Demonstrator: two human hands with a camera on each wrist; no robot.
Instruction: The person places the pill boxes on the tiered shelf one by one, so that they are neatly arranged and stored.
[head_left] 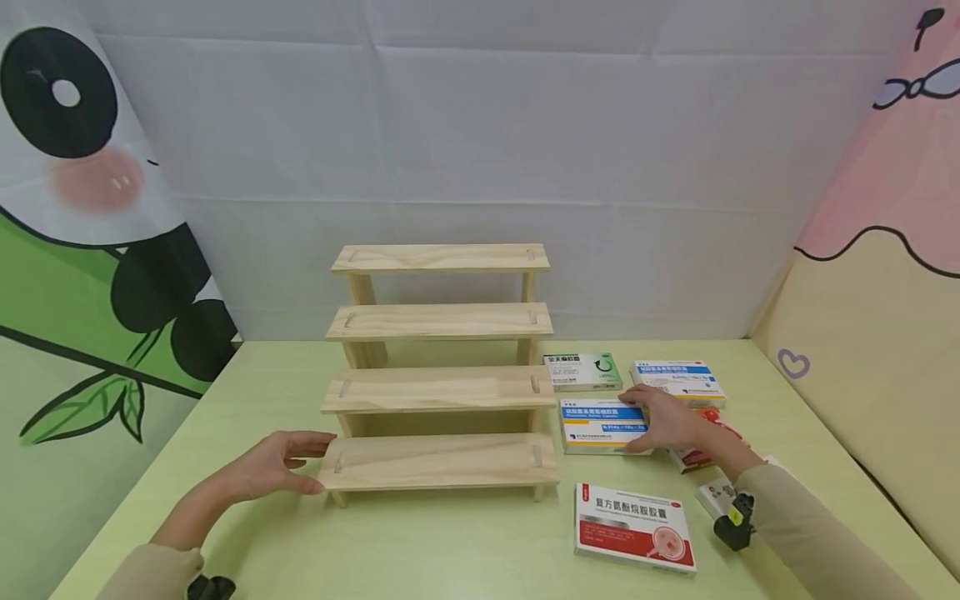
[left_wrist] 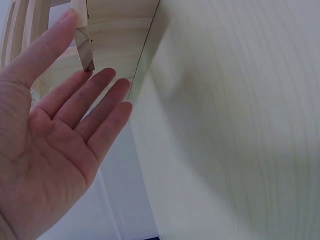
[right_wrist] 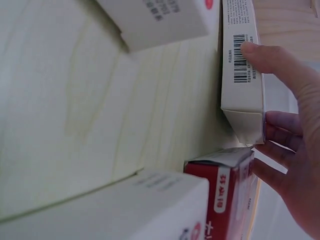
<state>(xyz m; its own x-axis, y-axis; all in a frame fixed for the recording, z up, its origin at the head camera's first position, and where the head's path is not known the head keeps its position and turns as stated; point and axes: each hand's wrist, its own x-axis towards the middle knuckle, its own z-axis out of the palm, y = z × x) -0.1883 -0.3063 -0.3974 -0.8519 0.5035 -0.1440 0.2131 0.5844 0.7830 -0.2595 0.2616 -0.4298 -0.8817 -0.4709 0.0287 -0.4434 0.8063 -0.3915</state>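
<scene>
A four-tier wooden step stand stands on the table in the head view. At the left end of its lowest step is my left hand. In the left wrist view, that hand's thumb lies along the board end and the fingers stretch out nearly straight beside it. My right hand holds a blue-and-white medicine box by its right end, right of the stand. The right wrist view shows the thumb against the box's barcode side; the other fingers are partly hidden behind it.
A green-and-white box and another blue-and-white box lie farther back. Nearer lies a red-and-white box. A red box and a pale box are partly covered by the right arm. Printed cloth walls surround the table.
</scene>
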